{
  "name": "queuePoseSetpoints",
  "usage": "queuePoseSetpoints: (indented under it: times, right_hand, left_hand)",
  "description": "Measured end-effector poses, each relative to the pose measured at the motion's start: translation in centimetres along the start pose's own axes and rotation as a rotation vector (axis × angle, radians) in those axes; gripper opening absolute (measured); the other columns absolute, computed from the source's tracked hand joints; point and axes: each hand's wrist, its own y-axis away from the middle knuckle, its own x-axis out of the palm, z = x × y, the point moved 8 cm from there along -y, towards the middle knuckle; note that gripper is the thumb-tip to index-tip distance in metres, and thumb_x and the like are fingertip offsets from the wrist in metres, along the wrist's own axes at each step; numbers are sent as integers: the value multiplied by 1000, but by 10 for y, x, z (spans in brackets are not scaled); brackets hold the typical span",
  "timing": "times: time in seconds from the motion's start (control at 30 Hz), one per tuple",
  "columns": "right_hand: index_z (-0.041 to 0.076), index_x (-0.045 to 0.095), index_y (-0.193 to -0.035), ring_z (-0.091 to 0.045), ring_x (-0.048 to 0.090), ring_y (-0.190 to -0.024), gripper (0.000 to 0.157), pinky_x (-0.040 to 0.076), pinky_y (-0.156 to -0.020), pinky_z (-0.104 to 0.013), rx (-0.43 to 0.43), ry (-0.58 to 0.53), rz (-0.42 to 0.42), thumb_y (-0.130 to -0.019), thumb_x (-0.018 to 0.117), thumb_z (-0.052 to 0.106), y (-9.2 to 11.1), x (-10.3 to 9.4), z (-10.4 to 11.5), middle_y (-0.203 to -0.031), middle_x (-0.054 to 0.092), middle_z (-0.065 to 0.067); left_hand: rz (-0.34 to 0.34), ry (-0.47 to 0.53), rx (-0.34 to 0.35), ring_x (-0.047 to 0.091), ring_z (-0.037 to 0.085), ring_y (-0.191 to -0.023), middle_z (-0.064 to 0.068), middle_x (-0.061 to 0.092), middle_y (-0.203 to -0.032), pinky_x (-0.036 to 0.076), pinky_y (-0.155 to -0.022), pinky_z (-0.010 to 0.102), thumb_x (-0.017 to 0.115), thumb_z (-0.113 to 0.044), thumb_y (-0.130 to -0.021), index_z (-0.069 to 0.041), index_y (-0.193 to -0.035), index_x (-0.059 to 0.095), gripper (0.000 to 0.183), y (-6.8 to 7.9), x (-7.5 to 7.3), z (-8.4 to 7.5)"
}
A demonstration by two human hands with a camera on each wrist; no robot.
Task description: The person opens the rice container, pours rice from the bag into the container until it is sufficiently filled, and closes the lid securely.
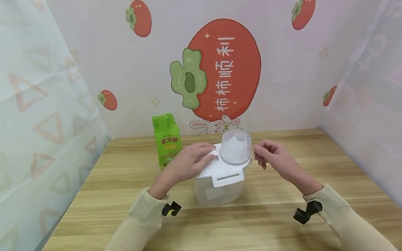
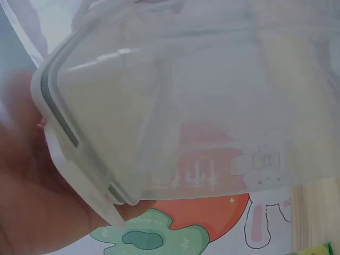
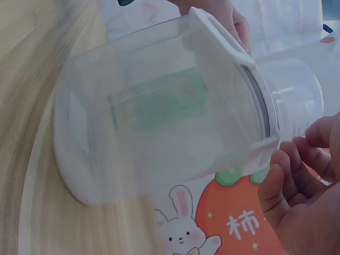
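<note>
A translucent storage container (image 1: 215, 192) stands upright on the table, its white lid (image 1: 205, 173) in place. On the lid sits a clear cup (image 1: 236, 148), upside down. My left hand (image 1: 191, 162) rests on the left part of the lid, fingers pointing toward the cup. In the left wrist view, that hand (image 2: 42, 196) lies behind a white side clip (image 2: 79, 178). Beside the lid's right edge is my right hand (image 1: 275, 159), with fingers loosely curled. The right wrist view shows these fingertips (image 3: 281, 159) close to a lid clip (image 3: 263, 151); whether they touch is unclear.
A green packet (image 1: 168, 140) stands upright behind my left hand, left of the container. The wooden table (image 1: 197, 241) meets a printed cloth backdrop (image 1: 284, 94) at the back, with cloth walls on both sides.
</note>
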Motion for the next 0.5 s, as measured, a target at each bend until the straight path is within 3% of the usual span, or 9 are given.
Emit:
queuePoseSetpoints:
  times: [0.27,0.5]
  right_hand:
    - [3,61,-107,-16,61,-72,26,56,-59,-30,17,18,6,-99,59,27,0,5,-7,-90,61,-17]
    - [3,59,-116,-28,63,-81,27,59,-62,-34,-4,-26,50,-100,57,24,0,13,-12,-93,63,-6]
  left_hand:
    - [1,-5,24,60,24,-122,7,66,-126,47,-106,42,55,-18,-99,-10,-123,69,28,1,-4,-2]
    - [-12,10,57,61,25,-116,9,67,-120,50,-101,41,57,-12,-98,-9,-125,68,29,0,-7,2]
